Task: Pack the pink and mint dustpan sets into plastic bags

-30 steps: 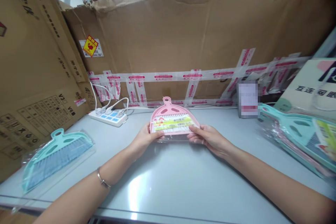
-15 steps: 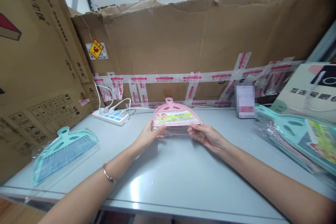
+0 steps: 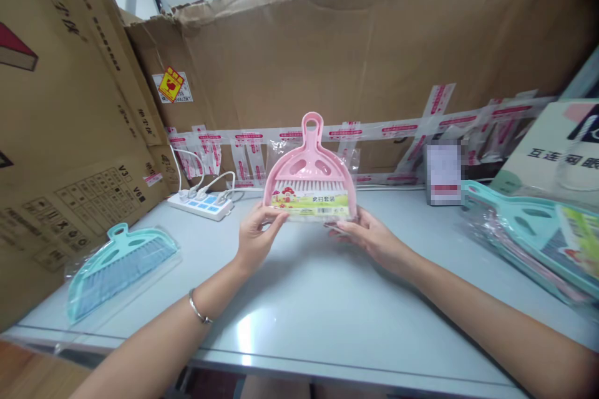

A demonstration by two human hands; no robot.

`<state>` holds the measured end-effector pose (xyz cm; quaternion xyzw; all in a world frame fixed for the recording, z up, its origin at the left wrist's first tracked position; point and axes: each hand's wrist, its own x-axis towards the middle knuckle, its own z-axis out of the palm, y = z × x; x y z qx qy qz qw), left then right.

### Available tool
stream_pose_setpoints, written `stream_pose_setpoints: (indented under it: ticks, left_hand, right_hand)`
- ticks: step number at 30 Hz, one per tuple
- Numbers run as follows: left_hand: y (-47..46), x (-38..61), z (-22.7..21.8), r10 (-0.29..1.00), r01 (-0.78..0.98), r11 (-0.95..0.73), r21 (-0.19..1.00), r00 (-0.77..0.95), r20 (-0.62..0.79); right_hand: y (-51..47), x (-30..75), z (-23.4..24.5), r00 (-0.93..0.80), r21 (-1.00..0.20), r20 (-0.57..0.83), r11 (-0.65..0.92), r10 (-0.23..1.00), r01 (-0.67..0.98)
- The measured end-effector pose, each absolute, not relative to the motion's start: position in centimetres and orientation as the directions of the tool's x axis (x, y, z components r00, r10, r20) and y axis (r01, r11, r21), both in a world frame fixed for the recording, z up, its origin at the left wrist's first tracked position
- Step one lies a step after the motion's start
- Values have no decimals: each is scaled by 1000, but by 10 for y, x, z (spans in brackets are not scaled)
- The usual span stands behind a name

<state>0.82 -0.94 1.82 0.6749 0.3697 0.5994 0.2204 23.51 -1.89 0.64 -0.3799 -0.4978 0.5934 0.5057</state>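
Note:
Between my hands a pink dustpan and brush set (image 3: 312, 165) in a clear plastic bag is held up, handle at the top, its front facing me. A printed label with mushrooms and Chinese characters covers its lower part. My left hand (image 3: 260, 229) pinches the lower left corner between thumb and fingers. On the lower right corner, my right hand (image 3: 369, 234) grips with the thumb in front and fingers behind. Off to the left lies a bagged turquoise dustpan and brush set (image 3: 122, 265). More bagged sets, a turquoise dustpan (image 3: 524, 218) on top and pink beneath, lie stacked at the right.
A white power strip (image 3: 201, 202) with plugged cables sits at the back left of the grey table (image 3: 299, 312). A phone-like device (image 3: 444, 171) with a blurred screen stands back right. Cardboard boxes (image 3: 299, 62) wall the back and left. A printed box (image 3: 547, 143) leans at right.
The pink dustpan set has been tilted upright and raised, so its whole front and handle now face me. My hands still hold its lower corners. The camera view has shifted slightly.

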Motion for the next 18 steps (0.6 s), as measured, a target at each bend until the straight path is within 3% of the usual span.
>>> stream_pose_setpoints:
  ticks: [2, 5, 11, 18]
  left_hand:
    - [-9, 10, 16, 788, 219, -589, 778, -57, 613]
    - [-5, 11, 10, 840, 185, -514, 838, -90, 535]
    - [-5, 15, 7, 901, 249, -433, 866, 87, 425]
    - [-2, 14, 13, 956, -30, -279, 960, 86, 280]
  right_hand:
    - [-21, 233, 6, -245, -968, 95, 32, 965, -250]
    - [-22, 230, 8, -251, -971, 50, -12, 967, -239]
    - [-18, 230, 5, -80, -948, -137, -154, 987, -279]
    - [-11, 234, -2, -40, -960, -37, -47, 999, -275]
